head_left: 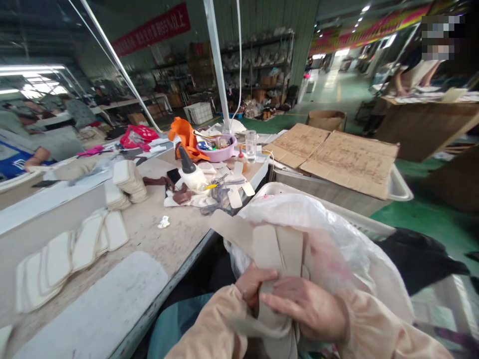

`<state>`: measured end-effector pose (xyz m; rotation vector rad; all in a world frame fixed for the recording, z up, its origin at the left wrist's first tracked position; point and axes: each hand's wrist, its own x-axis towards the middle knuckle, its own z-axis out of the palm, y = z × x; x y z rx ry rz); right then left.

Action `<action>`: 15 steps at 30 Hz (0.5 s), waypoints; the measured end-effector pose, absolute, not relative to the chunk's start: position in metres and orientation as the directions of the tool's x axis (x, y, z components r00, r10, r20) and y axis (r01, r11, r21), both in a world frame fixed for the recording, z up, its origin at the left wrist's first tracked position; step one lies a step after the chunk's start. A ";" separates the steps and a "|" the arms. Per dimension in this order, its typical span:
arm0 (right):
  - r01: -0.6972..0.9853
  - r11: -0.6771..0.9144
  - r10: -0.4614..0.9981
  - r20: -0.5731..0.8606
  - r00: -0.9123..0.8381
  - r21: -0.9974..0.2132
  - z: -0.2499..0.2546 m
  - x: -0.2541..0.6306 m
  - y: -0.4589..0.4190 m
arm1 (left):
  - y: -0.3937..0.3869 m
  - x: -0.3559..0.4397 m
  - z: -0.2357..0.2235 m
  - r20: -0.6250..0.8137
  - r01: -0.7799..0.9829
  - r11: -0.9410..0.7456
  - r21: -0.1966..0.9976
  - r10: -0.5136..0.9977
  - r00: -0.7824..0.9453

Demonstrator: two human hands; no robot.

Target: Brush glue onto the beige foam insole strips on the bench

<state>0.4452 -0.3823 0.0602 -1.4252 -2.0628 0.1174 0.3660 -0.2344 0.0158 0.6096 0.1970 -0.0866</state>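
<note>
Peach sleeves [219, 319] flank beige pieces [267, 244] jutting beyond both hands' [305, 301] grip.

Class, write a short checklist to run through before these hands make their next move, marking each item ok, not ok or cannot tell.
1. Left hand holding the beige pieces: ok, its thumb lies over them.
2. Right hand touching the same pieces: ok.
3. Pieces at the hands squared into one stack: not ok, they fan out at different angles.
4. Yellow-handled tool apart from the hands: ok, it lies on the cluttered part of the table.
5. Everything inside the plastic bag visible: not ok, cloudy folds hide much of it.
</note>
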 end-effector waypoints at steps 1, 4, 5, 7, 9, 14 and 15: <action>0.833 0.412 0.878 0.405 -0.255 -0.368 0.066 0.439 -0.377 | -0.238 0.364 0.019 -0.235 0.120 0.828 0.547 0.014 0.972; 0.868 0.404 0.893 0.332 -0.305 -0.289 0.088 0.418 -0.360 | -0.236 0.355 0.027 -0.271 0.146 0.824 0.548 0.009 0.963; 0.870 0.404 0.893 0.328 -0.308 -0.282 0.096 0.412 -0.357 | -0.233 0.352 0.028 -0.269 0.157 0.820 0.550 -0.004 0.963; 0.857 0.434 0.876 0.353 -0.329 -0.278 0.110 0.406 -0.358 | -0.223 0.348 0.029 -0.258 0.158 0.809 0.567 -0.009 0.966; 0.869 0.406 0.864 0.427 -0.266 -0.281 0.113 0.406 -0.370 | -0.217 0.348 0.028 -0.253 0.119 0.801 0.586 0.041 0.967; 0.643 -0.326 0.547 0.416 0.726 -0.693 0.069 0.420 -0.404 | -0.224 0.361 0.028 -0.270 0.042 0.769 0.638 0.172 0.947; 0.541 -0.386 0.526 0.303 0.794 -0.748 0.058 0.422 -0.405 | -0.228 0.363 0.031 -0.258 0.037 0.759 0.650 0.176 0.950</action>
